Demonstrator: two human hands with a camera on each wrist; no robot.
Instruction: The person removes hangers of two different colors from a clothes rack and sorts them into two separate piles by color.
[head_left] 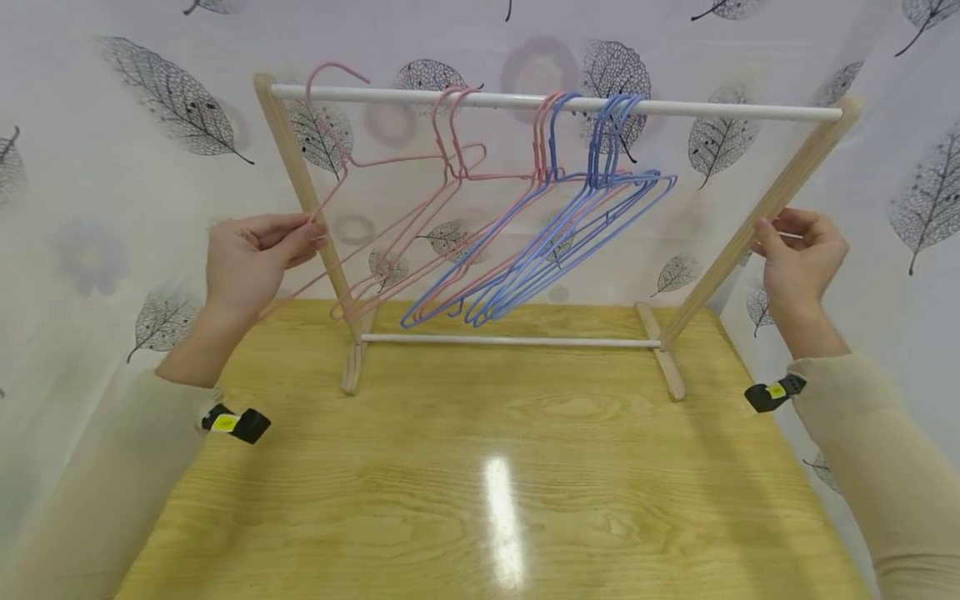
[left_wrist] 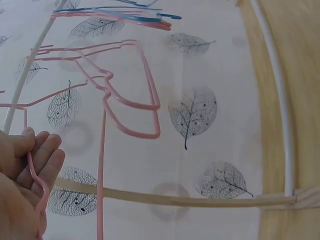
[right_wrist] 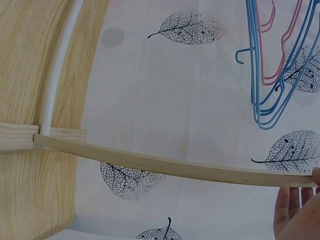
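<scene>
My left hand (head_left: 258,258) pinches the slanting wire of the leftmost pink hanger (head_left: 397,158) between thumb and fingers, beside the rack's left wooden post (head_left: 296,167). That hanger's hook overlaps the white top rail (head_left: 712,109), its tip standing above the rail. In the left wrist view the pink wire (left_wrist: 31,162) runs down across the palm. My right hand (head_left: 806,254) grips the right wooden post (head_left: 720,271) partway up; the right wrist view has fingers under the post (right_wrist: 175,167) and the thumb above it.
More pink hangers (head_left: 454,133) and several blue hangers (head_left: 592,158) hang from the rail, bunched right of centre. The rack's feet (head_left: 670,375) stand on a wood-grain table (head_left: 420,450), joined by a low white bar (head_left: 510,341). Behind hangs a leaf-patterned cloth (head_left: 172,183).
</scene>
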